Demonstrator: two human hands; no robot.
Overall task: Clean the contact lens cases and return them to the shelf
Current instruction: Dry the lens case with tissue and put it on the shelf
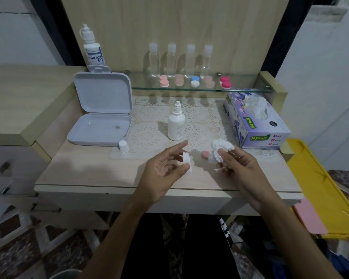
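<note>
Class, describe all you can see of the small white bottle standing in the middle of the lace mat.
The small white plastic bottle stands upright on the white lace mat, between the open grey hinged box and the purple tissue box. It has a rounded body, a ridged neck and an uncapped dropper tip. A faint printed label shows low on its side, too blurred to read. Neither hand touches it.

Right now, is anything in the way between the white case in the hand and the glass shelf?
Yes. The white bottle stands on the table straight between the white case in the left hand and the glass shelf. Lift over it or go around.
</note>
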